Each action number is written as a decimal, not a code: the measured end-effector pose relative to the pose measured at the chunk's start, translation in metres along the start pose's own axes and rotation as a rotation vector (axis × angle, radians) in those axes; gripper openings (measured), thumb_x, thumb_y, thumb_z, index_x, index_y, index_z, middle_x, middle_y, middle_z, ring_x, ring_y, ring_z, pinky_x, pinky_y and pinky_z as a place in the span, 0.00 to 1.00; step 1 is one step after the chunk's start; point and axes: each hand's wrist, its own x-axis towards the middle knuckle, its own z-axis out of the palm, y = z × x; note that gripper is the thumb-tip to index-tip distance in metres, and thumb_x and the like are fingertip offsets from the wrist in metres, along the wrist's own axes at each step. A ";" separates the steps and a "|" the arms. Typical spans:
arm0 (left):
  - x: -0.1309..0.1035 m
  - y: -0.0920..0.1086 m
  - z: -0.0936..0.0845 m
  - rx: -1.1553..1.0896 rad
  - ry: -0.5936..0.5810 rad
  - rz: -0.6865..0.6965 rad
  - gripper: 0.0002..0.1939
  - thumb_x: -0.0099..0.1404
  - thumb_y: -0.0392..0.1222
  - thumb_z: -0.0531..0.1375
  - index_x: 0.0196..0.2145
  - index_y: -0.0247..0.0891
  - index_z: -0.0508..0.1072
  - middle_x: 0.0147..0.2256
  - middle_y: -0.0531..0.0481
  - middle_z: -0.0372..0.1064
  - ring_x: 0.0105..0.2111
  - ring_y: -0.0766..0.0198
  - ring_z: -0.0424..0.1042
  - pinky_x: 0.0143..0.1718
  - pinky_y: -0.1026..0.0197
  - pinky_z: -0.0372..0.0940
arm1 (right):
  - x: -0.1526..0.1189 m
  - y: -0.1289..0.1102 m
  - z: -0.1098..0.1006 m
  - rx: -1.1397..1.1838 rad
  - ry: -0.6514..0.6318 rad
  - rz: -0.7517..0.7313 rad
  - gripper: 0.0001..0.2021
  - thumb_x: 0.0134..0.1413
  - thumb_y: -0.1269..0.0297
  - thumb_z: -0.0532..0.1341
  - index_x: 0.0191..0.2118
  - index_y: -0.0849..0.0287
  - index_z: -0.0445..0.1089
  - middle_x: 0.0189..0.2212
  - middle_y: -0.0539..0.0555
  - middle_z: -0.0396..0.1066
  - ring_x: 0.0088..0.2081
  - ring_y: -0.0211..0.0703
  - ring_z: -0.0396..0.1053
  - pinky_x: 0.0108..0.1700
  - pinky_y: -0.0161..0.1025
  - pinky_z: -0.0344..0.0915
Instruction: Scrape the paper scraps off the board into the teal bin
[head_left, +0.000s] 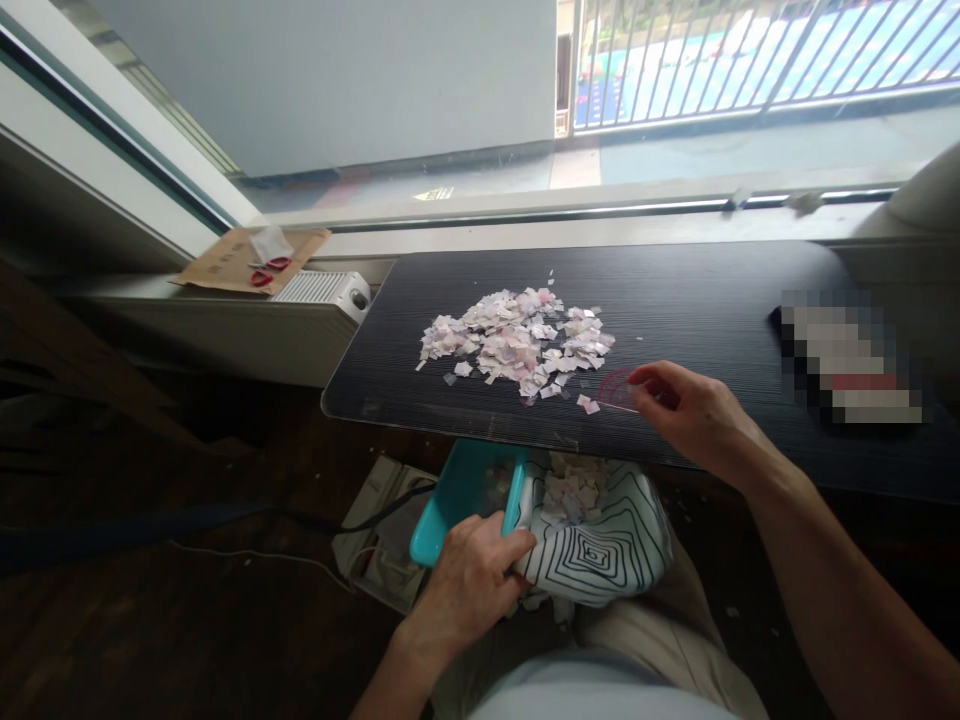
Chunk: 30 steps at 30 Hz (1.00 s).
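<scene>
A loose pile of small pale paper pieces lies on the dark table. At its right edge my right hand pinches a clear protractor with pink markings, held low at the tabletop. Below the table's front edge, my left hand grips the rim of a teal tray together with the edge of a white bag with black line patterns. The bag lies open at my lap, with more paper pieces in it. Some pieces also show inside the tray.
At the table's right end lies a dark-edged object, its surface blurred out. Red-handled scissors rest on brown paper on the left sill, near a white radiator. A box with cables stands on the floor.
</scene>
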 end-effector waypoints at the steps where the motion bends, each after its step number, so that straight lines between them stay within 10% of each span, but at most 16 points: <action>1: 0.000 0.000 0.000 -0.003 0.000 -0.002 0.08 0.57 0.32 0.60 0.33 0.42 0.72 0.27 0.53 0.63 0.28 0.60 0.62 0.30 0.59 0.53 | 0.000 0.000 -0.001 0.000 -0.002 0.005 0.09 0.51 0.61 0.57 0.37 0.56 0.71 0.24 0.49 0.71 0.23 0.37 0.66 0.26 0.34 0.59; 30: 0.000 0.001 0.000 0.018 -0.002 0.014 0.08 0.56 0.31 0.59 0.33 0.41 0.73 0.27 0.52 0.63 0.28 0.60 0.62 0.30 0.61 0.54 | -0.006 -0.011 0.010 0.085 -0.003 -0.009 0.11 0.54 0.60 0.56 0.40 0.57 0.71 0.27 0.51 0.72 0.25 0.37 0.66 0.29 0.34 0.62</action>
